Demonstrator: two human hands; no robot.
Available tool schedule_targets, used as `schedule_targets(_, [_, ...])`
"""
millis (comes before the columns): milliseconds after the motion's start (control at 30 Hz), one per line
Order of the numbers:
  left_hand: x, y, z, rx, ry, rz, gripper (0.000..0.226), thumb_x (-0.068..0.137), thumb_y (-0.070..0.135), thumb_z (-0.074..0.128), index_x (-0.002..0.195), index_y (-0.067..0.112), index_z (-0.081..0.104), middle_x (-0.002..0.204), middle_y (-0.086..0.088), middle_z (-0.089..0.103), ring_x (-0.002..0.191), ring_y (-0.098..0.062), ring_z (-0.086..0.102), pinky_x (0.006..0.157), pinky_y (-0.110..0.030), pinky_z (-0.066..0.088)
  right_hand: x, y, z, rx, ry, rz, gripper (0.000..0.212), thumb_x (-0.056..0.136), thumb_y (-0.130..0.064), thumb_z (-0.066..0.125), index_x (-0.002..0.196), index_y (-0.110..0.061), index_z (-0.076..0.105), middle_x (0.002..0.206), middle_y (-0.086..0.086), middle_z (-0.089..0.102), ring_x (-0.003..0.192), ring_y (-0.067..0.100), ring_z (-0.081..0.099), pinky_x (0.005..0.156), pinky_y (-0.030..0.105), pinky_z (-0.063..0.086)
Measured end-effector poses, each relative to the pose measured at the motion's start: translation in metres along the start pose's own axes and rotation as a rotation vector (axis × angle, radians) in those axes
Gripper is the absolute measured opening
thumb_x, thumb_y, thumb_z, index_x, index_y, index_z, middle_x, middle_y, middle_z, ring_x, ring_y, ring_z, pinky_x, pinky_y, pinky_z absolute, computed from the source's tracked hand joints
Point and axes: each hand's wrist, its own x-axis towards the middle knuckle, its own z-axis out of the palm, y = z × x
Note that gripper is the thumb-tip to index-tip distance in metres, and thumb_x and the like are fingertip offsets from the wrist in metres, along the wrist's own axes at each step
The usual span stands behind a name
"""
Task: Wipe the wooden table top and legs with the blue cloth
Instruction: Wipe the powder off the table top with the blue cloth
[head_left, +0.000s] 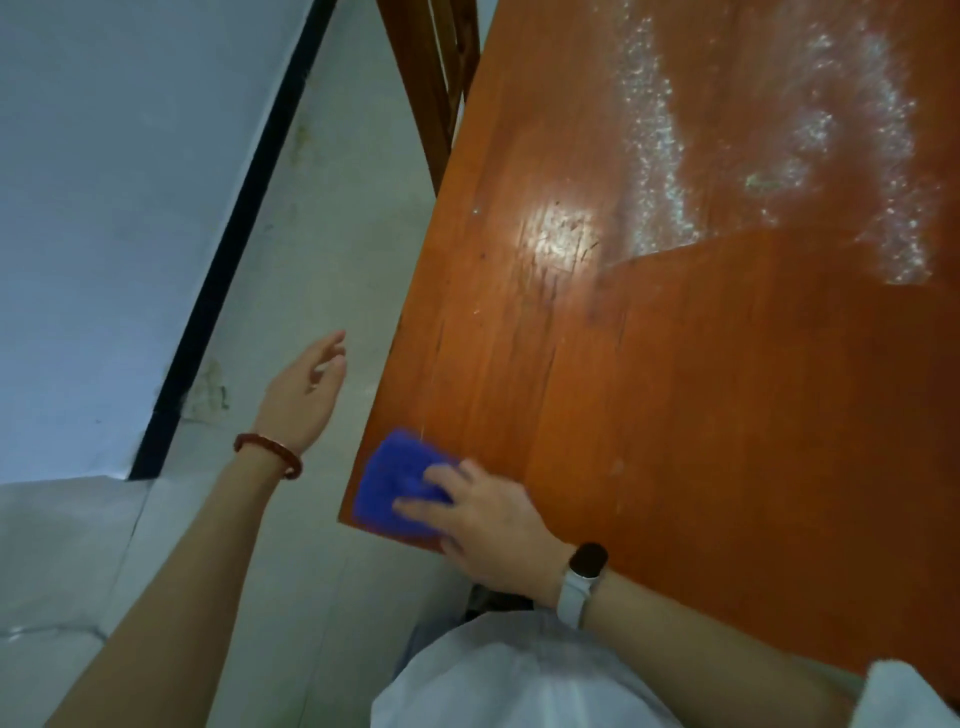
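Note:
The reddish wooden table top fills the right side of the head view. A folded blue cloth lies flat on its near left corner. My right hand, with a watch on the wrist, presses the cloth down with straight fingers spread over it. My left hand, a red bead bracelet at its wrist, hangs in the air left of the table edge with relaxed fingers, holding nothing. Wet, foamy streaks shine on the far part of the top. The table legs are hidden.
A wooden chair back stands against the table's far left edge. Pale floor runs along the table's left side, bounded by a black skirting strip and a bluish wall.

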Motion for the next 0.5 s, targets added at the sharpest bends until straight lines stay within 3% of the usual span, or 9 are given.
schedule_targets(67, [0.001,-0.01,-0.014,-0.001,0.024,-0.011,0.038,0.096,0.025,0.039,0.132,0.017,0.043,0.131,-0.012,0.051,0.116,-0.029,0.052,0.103,-0.044,0.039,0.0,-0.007,-0.005,0.197,-0.091,-0.076,0.042,0.084,-0.018,0.051,0.124,-0.027,0.053,0.12,0.008,0.052,0.099,0.024,0.053,0.074,0.037,0.052])
schedule_targets(167, [-0.006,-0.021,-0.02,0.013,0.035,-0.043,0.038,0.096,0.028,0.037,0.132,0.016,0.042,0.132,-0.012,0.051,0.117,-0.029,0.051,0.103,-0.044,0.039,0.008,0.013,-0.032,0.305,0.193,0.107,0.045,0.078,-0.02,0.044,0.12,-0.025,0.058,0.113,0.01,0.055,0.094,0.018,0.055,0.073,0.025,0.047])
schedule_targets(267, [-0.017,-0.027,-0.011,0.014,0.028,-0.049,0.038,0.096,0.028,0.037,0.132,0.015,0.043,0.131,-0.012,0.052,0.117,-0.028,0.051,0.102,-0.042,0.039,0.01,0.054,-0.059,0.141,0.522,0.439,0.045,0.078,-0.02,0.044,0.12,-0.022,0.06,0.114,0.013,0.054,0.095,0.025,0.056,0.071,0.026,0.045])
schedule_targets(333, [-0.023,-0.029,-0.006,0.002,0.029,-0.058,0.038,0.096,0.027,0.037,0.131,0.015,0.043,0.131,-0.012,0.052,0.117,-0.028,0.051,0.1,-0.038,0.039,0.017,0.067,-0.06,0.006,0.539,0.706,0.045,0.079,-0.014,0.049,0.123,-0.019,0.057,0.12,0.016,0.051,0.103,0.033,0.053,0.076,0.038,0.051])
schedule_targets(367, [-0.026,-0.031,-0.004,-0.01,0.035,-0.066,0.038,0.096,0.027,0.038,0.132,0.015,0.043,0.131,-0.011,0.051,0.118,-0.027,0.051,0.099,-0.036,0.038,0.022,0.062,-0.053,-0.077,0.495,0.753,0.047,0.078,-0.01,0.05,0.124,-0.019,0.056,0.121,0.017,0.051,0.103,0.035,0.052,0.074,0.042,0.052])
schedule_targets(433, [-0.029,-0.034,-0.005,-0.023,0.06,-0.084,0.038,0.096,0.027,0.038,0.132,0.015,0.043,0.131,-0.011,0.051,0.118,-0.027,0.05,0.097,-0.033,0.037,0.03,0.035,-0.025,-0.228,0.399,0.567,0.05,0.071,-0.008,0.048,0.118,-0.021,0.059,0.113,0.013,0.057,0.089,0.033,0.057,0.061,0.037,0.054])
schedule_targets(500, [-0.031,-0.037,-0.01,-0.03,0.087,-0.096,0.037,0.096,0.025,0.038,0.131,0.014,0.043,0.131,-0.012,0.051,0.118,-0.028,0.05,0.096,-0.034,0.038,0.025,-0.004,0.006,-0.205,0.24,0.184,0.045,0.074,-0.011,0.049,0.115,-0.025,0.059,0.108,0.006,0.058,0.081,0.026,0.058,0.055,0.031,0.051])
